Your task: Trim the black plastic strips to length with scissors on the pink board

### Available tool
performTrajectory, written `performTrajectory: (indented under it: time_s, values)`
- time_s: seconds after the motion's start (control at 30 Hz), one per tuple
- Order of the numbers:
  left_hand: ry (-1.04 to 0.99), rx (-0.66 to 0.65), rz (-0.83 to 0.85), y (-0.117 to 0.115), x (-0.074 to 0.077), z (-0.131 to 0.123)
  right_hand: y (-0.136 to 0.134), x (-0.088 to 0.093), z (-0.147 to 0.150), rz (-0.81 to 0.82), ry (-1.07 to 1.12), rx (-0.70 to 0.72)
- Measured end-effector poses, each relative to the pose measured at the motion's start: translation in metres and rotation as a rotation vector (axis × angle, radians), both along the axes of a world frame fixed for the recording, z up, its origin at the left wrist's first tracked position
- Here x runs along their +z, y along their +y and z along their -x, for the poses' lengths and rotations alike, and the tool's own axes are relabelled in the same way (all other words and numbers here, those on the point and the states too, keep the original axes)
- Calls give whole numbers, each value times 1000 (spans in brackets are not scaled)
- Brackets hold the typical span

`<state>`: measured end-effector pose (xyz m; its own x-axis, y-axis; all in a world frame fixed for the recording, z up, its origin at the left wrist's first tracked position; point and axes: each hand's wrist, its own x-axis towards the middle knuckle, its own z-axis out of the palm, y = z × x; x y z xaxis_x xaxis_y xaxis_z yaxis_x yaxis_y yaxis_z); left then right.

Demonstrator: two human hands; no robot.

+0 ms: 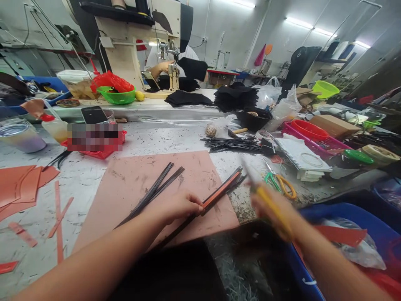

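My left hand (184, 205) pinches the near end of an orange-red strip (221, 190), which lies along a bundle of black strips (236, 180) at the right side of a pink sheet (125, 179). Two thin bundles of black strips (153, 190) rest on the sheet, partly behind my left forearm. My right hand (271, 209), blurred, is closed on yellow-handled scissors (266, 198) above the table's front edge, blades pointing up and to the left. The blades are smeared, so their opening is unclear.
Green- and orange-handled scissors (280, 184) lie right of the pink sheet. Behind is a pile of black strips (233, 145). Orange-red pieces (19, 188) cover the left side. A blue bin (341, 213) stands at the right. Across the table, a person's arm (159, 68) is beside a sewing machine (119, 58).
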<state>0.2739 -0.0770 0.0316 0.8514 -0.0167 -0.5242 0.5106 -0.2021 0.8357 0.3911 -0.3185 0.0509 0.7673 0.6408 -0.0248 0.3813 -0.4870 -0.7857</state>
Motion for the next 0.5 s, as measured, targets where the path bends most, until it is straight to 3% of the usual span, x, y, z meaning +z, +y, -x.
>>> performTrajectory:
  time_s: [0.07, 0.13, 0.2, 0.3, 0.5]
  values:
    - [-4, 12, 30, -1, 1, -1, -2, -16, 47, 64, 52, 373]
    - [-3, 29, 51, -3, 4, -2, -2, -32, 83, 137, 66, 520]
    - [1, 38, 59, -5, 7, -2, -1, -45, 103, 192, 56, 530]
    - [5, 27, 52, -7, 8, -2, 3, -56, 108, 192, 90, 481]
    - [12, 8, 12, -6, 5, -2, 12, -52, 103, 128, 154, 422]
